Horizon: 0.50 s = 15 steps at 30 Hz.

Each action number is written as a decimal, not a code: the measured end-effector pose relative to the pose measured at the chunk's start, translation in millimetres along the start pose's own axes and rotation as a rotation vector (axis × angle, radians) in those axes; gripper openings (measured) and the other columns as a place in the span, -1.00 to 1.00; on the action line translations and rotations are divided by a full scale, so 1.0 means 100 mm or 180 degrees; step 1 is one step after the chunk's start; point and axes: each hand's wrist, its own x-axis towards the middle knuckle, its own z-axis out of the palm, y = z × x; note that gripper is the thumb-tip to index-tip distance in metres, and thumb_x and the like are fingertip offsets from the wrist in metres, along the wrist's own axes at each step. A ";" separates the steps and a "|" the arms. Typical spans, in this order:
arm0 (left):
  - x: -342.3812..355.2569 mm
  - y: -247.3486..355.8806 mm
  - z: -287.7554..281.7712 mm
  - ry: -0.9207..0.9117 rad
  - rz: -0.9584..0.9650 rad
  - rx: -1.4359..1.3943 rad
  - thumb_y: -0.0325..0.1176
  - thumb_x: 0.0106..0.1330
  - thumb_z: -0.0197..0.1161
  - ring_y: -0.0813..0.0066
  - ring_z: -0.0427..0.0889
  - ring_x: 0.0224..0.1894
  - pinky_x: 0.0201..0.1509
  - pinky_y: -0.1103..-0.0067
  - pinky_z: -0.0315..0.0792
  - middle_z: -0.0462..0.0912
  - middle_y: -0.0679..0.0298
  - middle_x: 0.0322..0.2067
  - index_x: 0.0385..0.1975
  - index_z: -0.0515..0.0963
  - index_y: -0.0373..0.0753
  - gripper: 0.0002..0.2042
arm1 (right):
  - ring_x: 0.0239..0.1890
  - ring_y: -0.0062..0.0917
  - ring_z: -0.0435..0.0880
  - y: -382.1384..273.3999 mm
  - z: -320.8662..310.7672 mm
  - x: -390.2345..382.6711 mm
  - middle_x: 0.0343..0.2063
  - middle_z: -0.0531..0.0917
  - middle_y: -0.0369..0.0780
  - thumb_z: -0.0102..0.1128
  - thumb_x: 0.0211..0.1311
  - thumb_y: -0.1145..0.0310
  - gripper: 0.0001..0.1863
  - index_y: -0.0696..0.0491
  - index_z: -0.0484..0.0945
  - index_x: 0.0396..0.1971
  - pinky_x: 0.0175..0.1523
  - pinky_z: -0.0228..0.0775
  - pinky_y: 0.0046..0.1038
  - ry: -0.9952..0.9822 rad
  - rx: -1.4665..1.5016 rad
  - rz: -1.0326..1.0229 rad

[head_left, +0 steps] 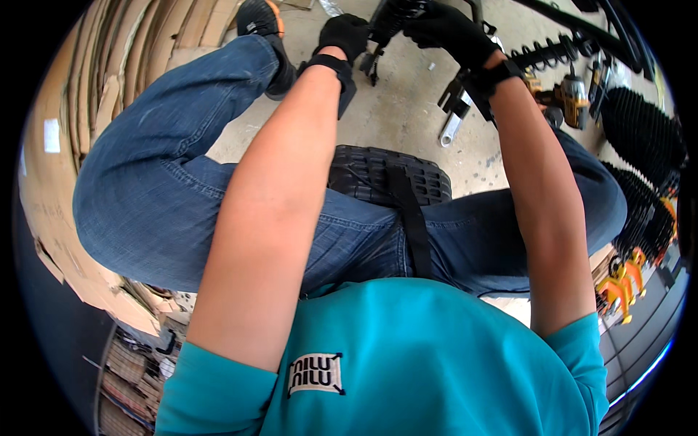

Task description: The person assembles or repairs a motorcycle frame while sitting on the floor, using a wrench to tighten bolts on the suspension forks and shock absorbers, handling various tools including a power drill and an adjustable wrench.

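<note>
Both hands wear black gloves and reach forward at the top of the view, one on each side of a black vehicle part (390, 22) with a ribbed or coiled upper section. My left hand (345, 36) is closed at its left edge, fingers curled; whatever lies in them is hidden. From the right, my right hand (447, 33) has its fingers bent together toward the same part, and their grip is hard to make out. A thin dark piece (373, 65) hangs below the part. Beneath my right wrist, a silver wrench (452, 128) lies on the floor.
Stacked cardboard sheets (109, 73) line the left side. To the right are a coil-spring shock absorber (545, 55), a yellow and black power drill (573, 100) and black ribbed pieces (640, 127). A black textured seat (363, 171) is between my legs. Black tubes (603, 33) cross the upper right.
</note>
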 end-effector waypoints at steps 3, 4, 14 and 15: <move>0.02 -0.14 0.02 -0.0019 -0.0035 -0.0001 -0.22 0.07 0.23 0.15 0.64 -0.19 -0.07 0.38 0.49 0.68 0.15 -0.33 -0.32 0.69 -0.07 -0.79 | -0.45 -0.73 0.51 -0.13 0.02 -0.02 -0.41 0.62 -0.40 0.32 0.08 0.30 -0.71 0.01 0.58 -0.17 -0.39 0.41 -0.62 -0.0109 -0.0060 -0.0043; 0.03 -0.21 -0.03 -0.0079 0.0083 -0.0122 -0.25 0.06 0.23 0.16 0.65 -0.19 -0.08 0.39 0.50 0.68 0.15 -0.33 -0.31 0.68 -0.08 -0.78 | -0.47 -0.73 0.51 -0.12 0.01 0.05 -0.43 0.62 -0.39 0.31 0.08 0.30 -0.73 0.01 0.59 -0.19 -0.41 0.40 -0.61 -0.0257 -0.0174 -0.0227; -0.19 0.25 -0.22 -0.0965 -0.0502 -0.0934 -0.51 0.20 0.15 0.50 0.63 -0.28 -0.18 0.63 0.51 0.65 0.18 -0.25 -0.06 0.52 -0.41 -0.70 | -0.42 -0.28 0.68 0.07 -0.17 0.28 -0.50 0.67 -0.08 0.28 -0.11 0.21 -0.76 0.05 0.66 -0.46 -0.32 0.46 -0.34 0.0244 -0.2223 -0.0942; -0.22 0.28 -0.24 -0.0915 -0.0603 -0.0997 -0.51 0.20 0.14 0.51 0.63 -0.30 -0.20 0.64 0.50 0.64 0.18 -0.25 -0.05 0.51 -0.41 -0.69 | -0.38 -0.24 0.68 0.07 -0.14 0.31 -0.47 0.67 -0.07 0.28 -0.11 0.20 -0.75 0.05 0.66 -0.45 -0.29 0.47 -0.32 0.0202 -0.2226 -0.1003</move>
